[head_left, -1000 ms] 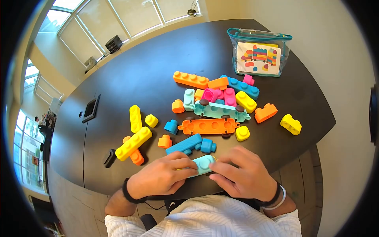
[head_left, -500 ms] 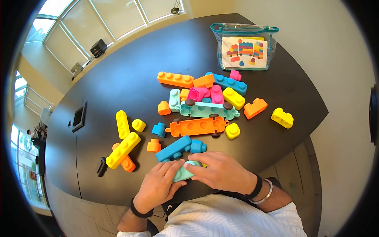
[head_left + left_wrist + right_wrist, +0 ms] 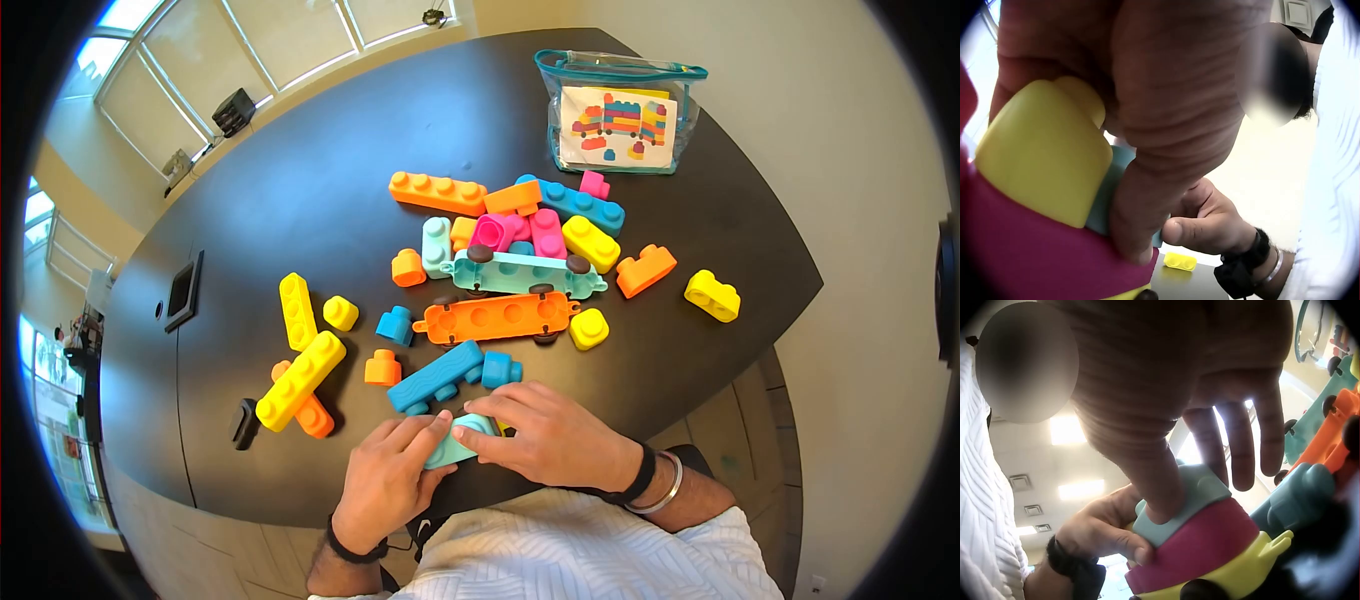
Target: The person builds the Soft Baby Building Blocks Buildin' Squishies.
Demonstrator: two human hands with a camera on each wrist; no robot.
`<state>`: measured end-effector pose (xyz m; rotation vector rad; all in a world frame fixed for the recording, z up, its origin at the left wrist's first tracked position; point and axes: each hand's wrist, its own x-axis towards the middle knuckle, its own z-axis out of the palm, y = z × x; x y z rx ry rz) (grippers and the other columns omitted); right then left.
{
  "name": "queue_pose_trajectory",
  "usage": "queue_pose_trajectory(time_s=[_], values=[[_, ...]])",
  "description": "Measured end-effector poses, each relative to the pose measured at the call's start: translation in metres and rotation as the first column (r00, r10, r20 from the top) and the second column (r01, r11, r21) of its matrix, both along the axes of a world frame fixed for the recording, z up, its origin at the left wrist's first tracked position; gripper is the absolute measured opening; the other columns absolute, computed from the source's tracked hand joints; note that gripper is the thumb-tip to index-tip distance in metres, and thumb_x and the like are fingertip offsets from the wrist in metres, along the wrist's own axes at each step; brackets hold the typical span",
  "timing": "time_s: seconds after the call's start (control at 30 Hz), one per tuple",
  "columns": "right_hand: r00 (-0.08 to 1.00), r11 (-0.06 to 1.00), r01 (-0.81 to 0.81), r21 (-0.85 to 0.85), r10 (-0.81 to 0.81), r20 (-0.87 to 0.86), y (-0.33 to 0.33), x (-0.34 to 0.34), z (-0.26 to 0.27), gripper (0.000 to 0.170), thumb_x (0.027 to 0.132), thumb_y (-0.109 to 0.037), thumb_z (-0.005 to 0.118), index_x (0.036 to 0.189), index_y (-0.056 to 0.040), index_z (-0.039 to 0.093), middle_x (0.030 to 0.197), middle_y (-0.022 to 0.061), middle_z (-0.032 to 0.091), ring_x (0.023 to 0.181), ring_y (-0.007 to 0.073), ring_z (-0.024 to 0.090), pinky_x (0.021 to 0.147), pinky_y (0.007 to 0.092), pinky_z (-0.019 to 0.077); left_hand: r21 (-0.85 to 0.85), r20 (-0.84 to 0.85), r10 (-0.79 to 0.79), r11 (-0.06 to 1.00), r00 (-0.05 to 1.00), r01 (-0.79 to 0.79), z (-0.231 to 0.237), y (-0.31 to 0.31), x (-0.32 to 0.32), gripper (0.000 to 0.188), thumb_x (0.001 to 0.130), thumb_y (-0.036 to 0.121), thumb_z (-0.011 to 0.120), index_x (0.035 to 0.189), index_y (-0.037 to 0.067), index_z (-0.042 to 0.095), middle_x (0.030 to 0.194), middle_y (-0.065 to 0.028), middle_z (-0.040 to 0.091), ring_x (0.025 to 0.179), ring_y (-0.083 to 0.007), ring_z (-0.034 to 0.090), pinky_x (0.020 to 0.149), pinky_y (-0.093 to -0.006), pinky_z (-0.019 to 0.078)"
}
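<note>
**Two hands grip a block stack at the table's near edge**

At the near edge of the dark table [image 3: 300,190], a stack sits between the hands: a light teal block [image 3: 1207,484] on a magenta block [image 3: 1200,547], above a yellow wheeled base [image 3: 1250,559]. A yellow block [image 3: 1041,150] stands beside the teal one, also on the magenta.

The left hand [image 3: 388,470] grasps the stack from the left, its thumb along the side. The right hand [image 3: 555,435] pinches the teal block between thumb and index finger, the other fingers extended.

Just beyond lie a long blue block [image 3: 435,375], studs down, and a small blue block [image 3: 500,370]. Farther off, an orange wheeled base [image 3: 500,318] shows its underside, a teal wheeled base [image 3: 525,275] just behind it. To the left, a long yellow block [image 3: 302,382] crosses an orange block [image 3: 315,418]. At the far right stands a clear bag [image 3: 625,69] with teal trim, a picture card [image 3: 618,128] inside.
</note>
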<state>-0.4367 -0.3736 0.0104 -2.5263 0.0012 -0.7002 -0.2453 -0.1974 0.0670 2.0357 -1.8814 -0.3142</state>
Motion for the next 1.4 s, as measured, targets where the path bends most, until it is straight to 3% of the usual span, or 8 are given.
queue_pose_trajectory(time_s=[0.43,0.53,0.6,0.73,0.83,1.13,1.33,1.4], values=[[1.0,1.0,-0.021,-0.023,0.021,-0.016,0.006,0.006,0.003,0.04,0.097,-0.016,0.083,0.137,-0.0166,0.077,0.132,0.0109,0.075,0.109,0.0301,0.076,0.09,0.044,0.0602,-0.022,-0.066,0.006,1.0,0.998,-0.007,-0.003,0.011,0.015,0.069,0.088,0.017,0.092,0.153,0.01,0.068,0.13,-0.01,0.075,0.106,-0.0369,0.071,0.091,-0.0466,0.0599],[1.0,0.999,-0.02,-0.038,0.019,-0.008,0.006,0.005,0.001,0.045,0.096,-0.018,0.085,0.14,-0.0181,0.076,0.132,0.0104,0.075,0.109,0.0293,0.075,0.088,0.0434,0.0596,-0.048,-0.165,-0.101,0.994,0.981,0.094,0.001,0.01,0.034,0.067,0.093,0.024,0.091,0.153,0.008,0.067,0.131,-0.0136,0.075,0.111,-0.0389,0.071,0.097,-0.0472,0.06],[0.999,0.999,-0.034,-0.041,0.034,-0.015,0.004,0.004,0.004,0.049,0.097,-0.015,0.082,0.145,-0.0184,0.073,0.131,0.012,0.074,0.109,0.0298,0.075,0.091,0.0448,0.0594,0.017,-0.433,-0.105,0.992,0.895,0.125,0.0,0.011,0.064,0.061,0.093,0.018,0.09,0.148,0.004,0.067,0.133,-0.017,0.075,0.117,-0.0365,0.074,0.103,-0.0438,0.0594],[0.998,0.999,-0.022,0.048,0.024,-0.051,0.0,-0.003,0.024,0.057,0.095,-0.017,0.085,0.15,-0.0192,0.071,0.129,0.013,0.073,0.108,0.0305,0.074,0.09,0.0459,0.0597,-0.038,-0.167,0.117,0.991,0.979,-0.125,-0.005,-0.012,0.101,0.05,0.099,0.014,0.085,0.145,0.004,0.069,0.144,-0.0163,0.071,0.12,-0.0352,0.073,0.105,-0.0428,0.0588],[0.999,0.999,0.033,0.017,-0.032,-0.029,-0.005,-0.01,0.027,0.059,0.092,-0.022,0.09,0.148,-0.019,0.072,0.128,0.0122,0.073,0.109,0.0307,0.074,0.089,0.0455,0.0598,-0.049,-0.018,-0.062,0.997,0.998,0.061,-0.024,-0.021,0.117,0.045,0.099,0.013,0.085,0.14,0.004,0.07,0.145,-0.0165,0.07,0.118,-0.0356,0.074,0.103,-0.043,0.0598],[0.999,0.999,-0.033,0.025,0.032,0.03,-0.002,-0.009,0.018,0.041,0.093,-0.017,0.089,0.132,-0.0124,0.08,0.127,0.01,0.073,0.107,0.0282,0.074,0.088,0.0444,0.0591,0.072,-0.231,0.127,0.991,0.965,-0.113,-0.024,-0.014,0.121,0.05,0.085,0.007,0.097,0.123,0.005,0.064,0.144,-0.0137,0.073,0.115,-0.0317,0.075,0.098,-0.0415,0.0632],[0.999,0.998,-0.042,0.049,0.042,-0.002,0.001,-0.007,0.018,0.041,0.091,-0.017,0.09,0.13,-0.011,0.08,0.128,0.0103,0.073,0.107,0.0275,0.074,0.087,0.0449,0.0586,-0.185,-0.307,0.144,0.961,0.941,-0.208,0.024,0.012,0.077,0.065,0.076,0.014,0.106,0.128,0.005,0.068,0.12,-0.0079,0.076,0.103,-0.0188,0.075,0.088,-0.0331,0.0621],[0.999,0.997,-0.049,0.056,0.05,-0.01,0.004,-0.005,0.016,0.043,0.09,-0.016,0.091,0.13,-0.0114,0.079,0.128,0.0104,0.073,0.107,0.0279,0.073,0.087,0.0453,0.0585,-0.287,-0.331,-0.003,0.953,0.944,-0.098,0.027,0.016,0.061,0.064,0.075,0.017,0.107,0.126,0.006,0.07,0.121,-0.0083,0.077,0.102,-0.0215,0.075,0.087,-0.034,0.0624]])
